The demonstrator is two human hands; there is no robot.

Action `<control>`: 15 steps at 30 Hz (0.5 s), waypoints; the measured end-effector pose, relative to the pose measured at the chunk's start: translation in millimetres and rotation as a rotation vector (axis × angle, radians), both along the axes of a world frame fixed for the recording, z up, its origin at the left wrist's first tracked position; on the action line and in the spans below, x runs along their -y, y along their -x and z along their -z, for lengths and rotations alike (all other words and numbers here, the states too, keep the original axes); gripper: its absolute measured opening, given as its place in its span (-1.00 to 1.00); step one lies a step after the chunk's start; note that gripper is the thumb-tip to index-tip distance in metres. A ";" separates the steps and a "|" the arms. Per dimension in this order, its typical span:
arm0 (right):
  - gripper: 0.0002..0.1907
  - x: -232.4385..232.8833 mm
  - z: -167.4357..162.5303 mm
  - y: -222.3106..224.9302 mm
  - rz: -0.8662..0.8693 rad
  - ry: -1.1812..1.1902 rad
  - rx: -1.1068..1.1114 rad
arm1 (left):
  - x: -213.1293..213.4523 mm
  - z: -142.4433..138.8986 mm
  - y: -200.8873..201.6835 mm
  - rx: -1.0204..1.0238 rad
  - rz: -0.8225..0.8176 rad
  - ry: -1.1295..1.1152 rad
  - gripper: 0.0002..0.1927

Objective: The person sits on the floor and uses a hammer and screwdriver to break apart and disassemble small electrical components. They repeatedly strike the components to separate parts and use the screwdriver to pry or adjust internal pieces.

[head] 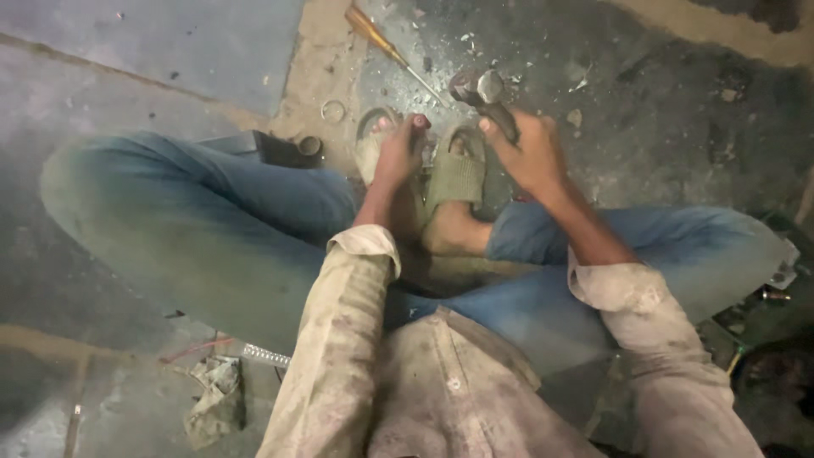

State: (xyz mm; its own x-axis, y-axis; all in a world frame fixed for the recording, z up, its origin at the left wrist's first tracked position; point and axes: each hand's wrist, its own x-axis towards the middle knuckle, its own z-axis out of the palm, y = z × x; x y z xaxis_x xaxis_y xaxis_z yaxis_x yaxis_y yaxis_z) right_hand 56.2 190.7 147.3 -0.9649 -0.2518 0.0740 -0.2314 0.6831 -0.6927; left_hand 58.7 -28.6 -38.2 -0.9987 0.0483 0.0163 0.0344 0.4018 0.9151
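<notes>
While the person sat cross-legged on the floor (678, 110), the right hand (530, 153) had its grip wrapped around a hammer (483, 93), head raised. The left hand (398, 153) pinched something small, unidentifiable, steadied by the sandalled feet (454, 174). A screwdriver (386, 47) lay beyond.

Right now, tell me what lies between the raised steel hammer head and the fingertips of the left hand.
Nothing visible: only open air over the grey floor separates the hammer head, gripped by the right hand, from the left hand.
</notes>
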 end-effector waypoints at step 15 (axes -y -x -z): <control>-0.52 -0.9 12.1 -5.5 -0.047 -0.089 0.083 | -0.6 14.7 -9.5 0.010 -0.006 0.047 -0.72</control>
State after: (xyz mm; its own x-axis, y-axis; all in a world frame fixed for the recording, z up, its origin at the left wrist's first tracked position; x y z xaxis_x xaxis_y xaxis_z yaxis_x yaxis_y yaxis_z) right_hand 61.7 191.5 135.2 -0.9539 -0.2986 -0.0306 -0.2085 0.7325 -0.6480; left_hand 68.2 -28.0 -52.9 -0.9991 0.0424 0.0043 0.0227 0.4443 0.8956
